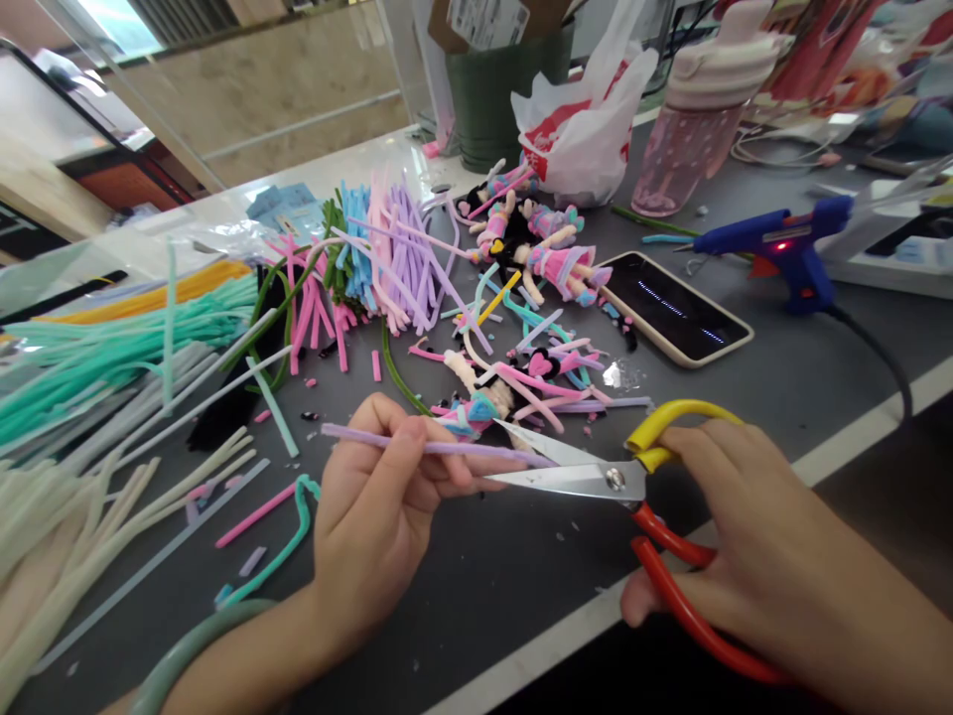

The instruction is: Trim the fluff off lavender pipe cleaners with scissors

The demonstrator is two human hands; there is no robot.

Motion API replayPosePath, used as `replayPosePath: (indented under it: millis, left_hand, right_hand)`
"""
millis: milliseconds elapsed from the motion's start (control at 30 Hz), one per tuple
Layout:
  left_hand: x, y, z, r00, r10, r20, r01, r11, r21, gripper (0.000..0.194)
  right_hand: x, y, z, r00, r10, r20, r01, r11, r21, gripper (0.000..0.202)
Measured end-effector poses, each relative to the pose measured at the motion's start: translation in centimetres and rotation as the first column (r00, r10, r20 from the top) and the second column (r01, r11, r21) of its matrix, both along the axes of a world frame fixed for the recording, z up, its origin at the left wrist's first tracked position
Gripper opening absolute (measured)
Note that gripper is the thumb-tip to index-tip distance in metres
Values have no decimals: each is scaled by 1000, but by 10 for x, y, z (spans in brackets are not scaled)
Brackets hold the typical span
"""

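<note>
Between the thumb and fingers of my left hand (pixel 379 506) is a lilac pipe cleaner (pixel 462 450), held nearly level. Its right end lies between the parted blades of the scissors (pixel 570 481). My right hand (pixel 751 536) is wrapped round the scissors' handles, one yellow and one red. Just beyond the blades, a small pipe-cleaner doll (pixel 476 409) lies among cut pieces. Bundles of lilac pipe cleaners (pixel 417 258) and blue ones (pixel 357 248) are heaped behind my left hand.
Finished dolls (pixel 562 266), a phone (pixel 674 308), a blue glue gun (pixel 781 243) and a pink bottle (pixel 689 119) are farther back. Teal pipe cleaners (pixel 126 348) and cream ones (pixel 60 536) spread over the left side. A white bag (pixel 588 129) stands beside a green bin (pixel 483 109).
</note>
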State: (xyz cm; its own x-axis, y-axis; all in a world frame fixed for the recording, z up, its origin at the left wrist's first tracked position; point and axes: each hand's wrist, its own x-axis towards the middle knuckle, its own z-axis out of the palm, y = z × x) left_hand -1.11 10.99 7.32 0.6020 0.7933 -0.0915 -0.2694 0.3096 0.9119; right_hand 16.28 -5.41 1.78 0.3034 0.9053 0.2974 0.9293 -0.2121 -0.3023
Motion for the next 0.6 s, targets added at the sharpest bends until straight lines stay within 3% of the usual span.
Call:
replayPosePath:
  millis: [600]
  left_hand:
    - [-1, 1, -3, 999, -32, -9, 32, 997, -67, 28]
  right_hand:
    - [-1, 11, 4, 999, 49, -19, -47, 996, 79, 65]
